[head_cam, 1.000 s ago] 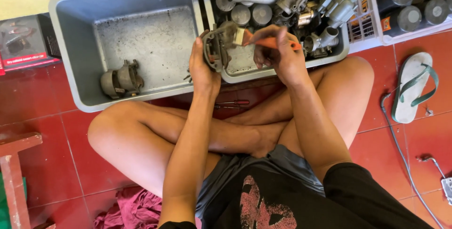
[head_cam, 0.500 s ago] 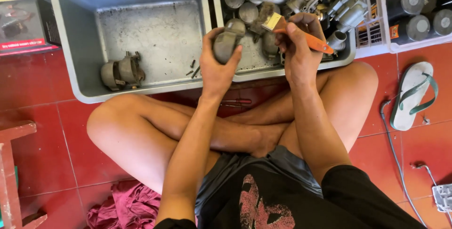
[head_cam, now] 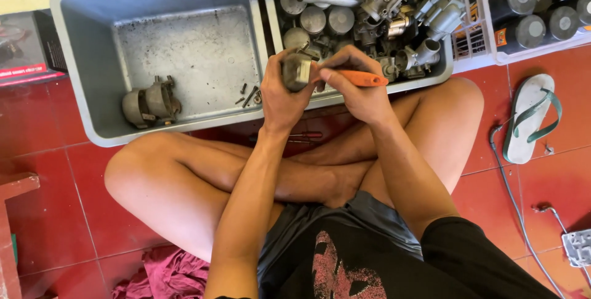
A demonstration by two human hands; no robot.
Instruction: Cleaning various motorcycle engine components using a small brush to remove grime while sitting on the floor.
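The person sits cross-legged on the red tiled floor (head_cam: pixel 542 188), and both hands meet just above the near rim of a grey tray (head_cam: pixel 80 59). The left hand (head_cam: pixel 280 99) is wrapped around a small grey metal part (head_cam: pixel 297 70), fingers curled shut on it from the left and below, so that the part stands directly between the two hands and a little beyond the knuckles. The right hand (head_cam: pixel 357 87) is closed in a fist on an orange-handled tool (head_cam: pixel 360 78); the handle's long axis runs sideways, its free end sticking out to the right of the fist and its working end aimed left into the metal part. Whether the tip touches the part cannot be told, since fingers cover it. Both hands are equally near the part, pressed close together. Beyond the hands, the tray's right compartment holds a heap of metal parts (head_cam: pixel 394 16); well off to the left of the left hand another metal casting (head_cam: pixel 149 103) lies alone, with a few loose screws (head_cam: pixel 249 95) between it and the hand.
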